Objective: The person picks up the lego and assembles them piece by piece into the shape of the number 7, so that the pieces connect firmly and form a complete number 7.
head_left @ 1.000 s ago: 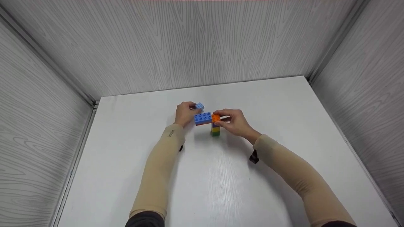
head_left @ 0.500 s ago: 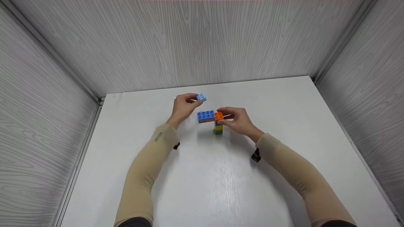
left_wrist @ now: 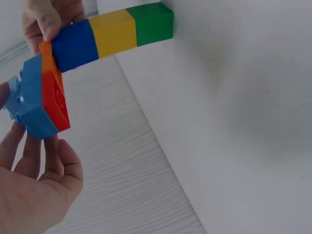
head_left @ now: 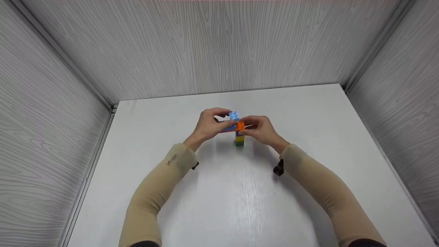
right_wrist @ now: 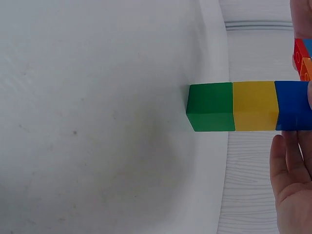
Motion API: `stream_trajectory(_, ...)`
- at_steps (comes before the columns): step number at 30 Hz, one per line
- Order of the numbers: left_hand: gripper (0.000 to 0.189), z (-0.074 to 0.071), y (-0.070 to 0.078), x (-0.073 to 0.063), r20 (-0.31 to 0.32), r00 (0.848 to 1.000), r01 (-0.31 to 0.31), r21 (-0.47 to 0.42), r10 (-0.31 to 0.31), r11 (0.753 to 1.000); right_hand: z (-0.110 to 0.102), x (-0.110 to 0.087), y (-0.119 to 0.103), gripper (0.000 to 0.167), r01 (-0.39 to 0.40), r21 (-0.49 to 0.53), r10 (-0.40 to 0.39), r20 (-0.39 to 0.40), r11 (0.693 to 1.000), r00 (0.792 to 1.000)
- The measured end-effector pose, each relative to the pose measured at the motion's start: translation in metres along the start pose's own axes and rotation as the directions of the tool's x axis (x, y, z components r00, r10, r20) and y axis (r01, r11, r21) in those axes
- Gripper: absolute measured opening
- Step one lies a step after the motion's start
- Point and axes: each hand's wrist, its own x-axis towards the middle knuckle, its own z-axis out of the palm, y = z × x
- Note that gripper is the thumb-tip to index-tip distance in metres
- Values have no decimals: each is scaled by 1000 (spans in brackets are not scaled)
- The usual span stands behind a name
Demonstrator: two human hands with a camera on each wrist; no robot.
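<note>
A column of toy bricks stands upright, with green point(right_wrist: 212, 107), yellow point(right_wrist: 254, 106) and dark blue point(left_wrist: 74, 45) bricks from the bottom up. On top, an orange brick point(head_left: 240, 126) is pinched between the thumb and fingers of my right hand point(head_left: 262, 129). A long blue brick point(left_wrist: 35, 97) with a red brick point(left_wrist: 56, 105) under it juts leftward from the top. My left hand point(head_left: 212, 124) pinches a small light blue brick point(head_left: 234, 115) at the long blue brick's studs. It looks tilted in the left wrist view; whether it is seated I cannot tell.
The bricks stand on a white table point(head_left: 226, 192) towards its back edge. Pale wood-grain panels point(head_left: 219, 48) rise behind the table and on both sides. Small dark wrist cameras point(head_left: 279, 168) hang below the sleeves.
My left hand first lifted the light blue brick away from beside the structure, then brought it right and down over the long blue brick. My right hand keeps its grip on the orange brick.
</note>
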Motion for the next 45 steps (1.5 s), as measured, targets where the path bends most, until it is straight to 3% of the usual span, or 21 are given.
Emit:
stream_trajectory(9,37,18,0,2,56,998,-38,29,36,999,1,1,2,35,38,70,-39,8,997,999)
stream_trajectory(17,39,20,-4,2,82,996,-48,59,43,997,2,2,1,37,66,81,-68,25,995,997)
stream_trajectory(24,39,20,-3,2,68,997,-30,50,26,998,-2,-2,-2,44,103,13,-103,24,995,994)
stream_trajectory(32,44,19,-3,3,84,996,-38,48,34,998,-7,-5,-10,34,187,-33,-188,-26,982,982)
stream_trajectory(38,40,18,-5,1,81,996,-36,42,33,998,-9,-4,-12,31,200,-40,-201,-13,979,980)
stream_trajectory(45,40,20,-5,1,88,996,-20,47,16,999,-14,-2,-16,32,263,-151,-260,37,953,965)
